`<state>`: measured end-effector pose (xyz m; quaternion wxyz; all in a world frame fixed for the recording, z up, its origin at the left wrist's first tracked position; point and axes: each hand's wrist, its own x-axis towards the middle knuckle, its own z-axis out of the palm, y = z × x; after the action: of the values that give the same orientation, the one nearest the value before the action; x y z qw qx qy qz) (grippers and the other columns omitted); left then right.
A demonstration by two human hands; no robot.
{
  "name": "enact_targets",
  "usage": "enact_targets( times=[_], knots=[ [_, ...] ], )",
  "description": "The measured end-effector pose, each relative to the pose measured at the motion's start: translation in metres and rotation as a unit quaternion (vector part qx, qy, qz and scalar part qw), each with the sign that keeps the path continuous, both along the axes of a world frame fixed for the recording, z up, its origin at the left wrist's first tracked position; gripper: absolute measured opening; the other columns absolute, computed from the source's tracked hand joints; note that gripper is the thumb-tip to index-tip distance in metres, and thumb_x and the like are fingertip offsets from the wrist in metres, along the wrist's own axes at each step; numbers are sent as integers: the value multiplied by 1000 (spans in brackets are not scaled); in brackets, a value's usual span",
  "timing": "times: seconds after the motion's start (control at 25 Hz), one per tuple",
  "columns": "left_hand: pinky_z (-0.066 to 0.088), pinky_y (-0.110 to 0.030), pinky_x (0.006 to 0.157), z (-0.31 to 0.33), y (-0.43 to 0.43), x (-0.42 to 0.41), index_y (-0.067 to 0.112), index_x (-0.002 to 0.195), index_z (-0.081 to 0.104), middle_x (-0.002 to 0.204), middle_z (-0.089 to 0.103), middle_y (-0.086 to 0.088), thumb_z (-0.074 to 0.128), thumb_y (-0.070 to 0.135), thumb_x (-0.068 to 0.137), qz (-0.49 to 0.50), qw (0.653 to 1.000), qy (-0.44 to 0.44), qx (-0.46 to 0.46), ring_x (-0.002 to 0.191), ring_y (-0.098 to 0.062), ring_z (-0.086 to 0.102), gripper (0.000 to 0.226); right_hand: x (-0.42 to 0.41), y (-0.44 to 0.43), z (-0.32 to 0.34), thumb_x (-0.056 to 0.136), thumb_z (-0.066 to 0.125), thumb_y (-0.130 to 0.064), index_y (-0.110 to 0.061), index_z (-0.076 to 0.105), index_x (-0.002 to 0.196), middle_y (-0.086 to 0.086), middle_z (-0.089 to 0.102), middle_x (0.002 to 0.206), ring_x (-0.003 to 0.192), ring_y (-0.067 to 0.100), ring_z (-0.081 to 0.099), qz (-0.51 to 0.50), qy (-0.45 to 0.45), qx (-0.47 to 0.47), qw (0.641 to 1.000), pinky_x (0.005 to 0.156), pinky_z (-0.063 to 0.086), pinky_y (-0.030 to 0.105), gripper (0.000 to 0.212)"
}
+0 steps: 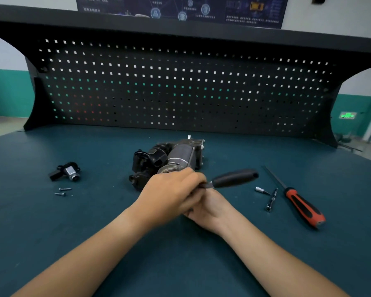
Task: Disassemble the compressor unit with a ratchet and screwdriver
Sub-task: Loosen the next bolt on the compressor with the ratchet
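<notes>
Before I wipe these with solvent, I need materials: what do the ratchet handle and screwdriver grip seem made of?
Ratchet handle: matte black, no glint, so probably plastic or rubber. Screwdriver grip: red with black inlays, slightly glossy, likely moulded plastic and rubber.

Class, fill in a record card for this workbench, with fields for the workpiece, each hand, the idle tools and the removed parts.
Workpiece: compressor unit on the green mat, just behind the hands
Left: left hand grips the ratchet near its head
Right: right hand sits under the left, fingers hidden
Idle tools: screwdriver, extension bar and small socket, to the right
Removed parts: black-and-silver part and two screws, to the left
</notes>
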<state>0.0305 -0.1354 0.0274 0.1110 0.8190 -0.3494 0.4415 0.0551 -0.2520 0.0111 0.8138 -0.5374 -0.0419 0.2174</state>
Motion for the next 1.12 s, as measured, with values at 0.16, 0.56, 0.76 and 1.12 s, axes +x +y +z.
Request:
enact_targets(
  times=[0.16,0.56,0.76,1.12],
  knots=[
    [43,-21,51,-5,7,-5,28,80,46,56,59,8,53,20,92,-35,905,237,-352,54,-10,55,16,-1,0,1,96,42,-30,-22,65,88,-4,68,77,66,8,64,44,17,7,999,65,39,25,25],
    [49,-28,53,-6,4,0,18,96,55,79,67,-1,50,30,87,-33,992,40,-113,67,-15,62,15,-3,1,-1,93,40,-13,-19,58,78,-3,63,71,66,9,57,1,37,22,999,64,35,23,24],
    [46,-17,59,-9,-2,-4,31,88,51,77,66,11,57,23,84,-43,974,70,-209,68,-1,59,10,-6,0,1,94,41,-21,-20,60,82,-2,61,76,63,9,55,16,37,20,999,60,36,23,22],
    [41,-18,49,-10,-6,-8,18,85,50,69,61,5,54,13,92,-43,911,165,-376,55,-9,55,9,-8,5,2,93,52,-20,-13,63,81,0,66,68,66,12,60,-37,47,40,997,63,47,26,18]
  ],
)
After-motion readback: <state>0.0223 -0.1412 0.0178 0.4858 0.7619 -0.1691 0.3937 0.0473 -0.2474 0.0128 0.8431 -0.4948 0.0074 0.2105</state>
